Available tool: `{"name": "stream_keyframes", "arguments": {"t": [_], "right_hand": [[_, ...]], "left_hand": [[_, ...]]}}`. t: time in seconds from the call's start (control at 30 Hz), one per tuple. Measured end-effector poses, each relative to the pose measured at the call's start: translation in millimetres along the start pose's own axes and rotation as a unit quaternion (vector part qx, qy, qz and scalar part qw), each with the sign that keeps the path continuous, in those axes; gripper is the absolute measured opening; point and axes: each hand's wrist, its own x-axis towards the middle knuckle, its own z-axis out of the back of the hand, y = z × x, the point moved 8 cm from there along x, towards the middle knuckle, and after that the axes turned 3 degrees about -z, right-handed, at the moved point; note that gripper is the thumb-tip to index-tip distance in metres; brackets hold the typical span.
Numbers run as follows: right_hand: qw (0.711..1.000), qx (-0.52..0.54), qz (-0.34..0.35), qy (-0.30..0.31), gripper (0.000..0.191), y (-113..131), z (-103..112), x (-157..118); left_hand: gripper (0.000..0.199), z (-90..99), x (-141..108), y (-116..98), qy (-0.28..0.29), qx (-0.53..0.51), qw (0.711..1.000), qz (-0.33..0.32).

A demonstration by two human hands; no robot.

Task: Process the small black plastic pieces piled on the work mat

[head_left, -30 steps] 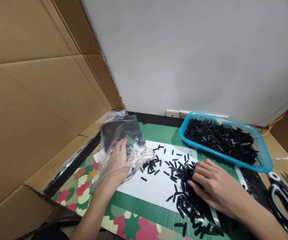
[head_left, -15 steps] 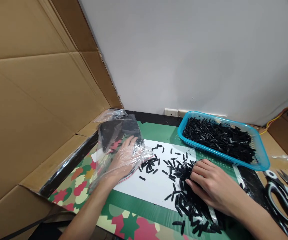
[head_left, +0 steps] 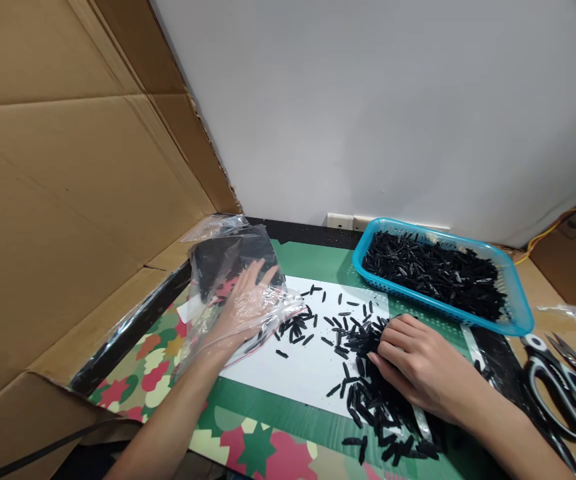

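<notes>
My left hand [head_left: 249, 303] is inside a clear plastic zip bag [head_left: 203, 277], its fingers stretched out and spread towards the far end. Dark pieces show through the bag's film. The bag's mouth, with a red line along its edge, lies around my wrist and palm. My right hand [head_left: 413, 360] rests on a heap of small black elongated pieces [head_left: 368, 400], fingers curled down among them; the fingertips are partly hidden. More black pieces [head_left: 295, 327] lie loose on a white sheet [head_left: 278, 373] between the hands.
A blue plastic basket [head_left: 441, 313] full of similar black pieces stands at the back right. Scissors [head_left: 553, 393] and another pointed metal tool [head_left: 575, 357] lie at the right. Cardboard [head_left: 83, 200] rises on the left, and a pale wall [head_left: 368, 113] stands behind.
My left hand's fingers have spread apart and reached slightly farther inside the bag. My right hand stays curled at the heap. The whole view has shifted a little.
</notes>
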Motion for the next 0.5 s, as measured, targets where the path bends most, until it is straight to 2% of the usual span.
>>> {"name": "stream_keyframes", "arguments": {"t": [0.17, 0.3, 0.5], "right_hand": [[1.000, -0.005, 0.004, -0.014, 0.041, 2, 1, 0], [1.000, -0.009, 0.005, -0.022, 0.041, 2, 1, 0], [0.999, -0.016, 0.008, -0.031, 0.041, 2, 1, 0]], "left_hand": [[0.044, -2.5, 8, 2, 0.003, 0.004, 1.000, -0.008], [0.035, 3.0, 10, -2, -0.009, 0.014, 1.000, -0.007], [0.058, 5.5, 22, -6, -0.017, 0.033, 0.999, -0.021]]}}
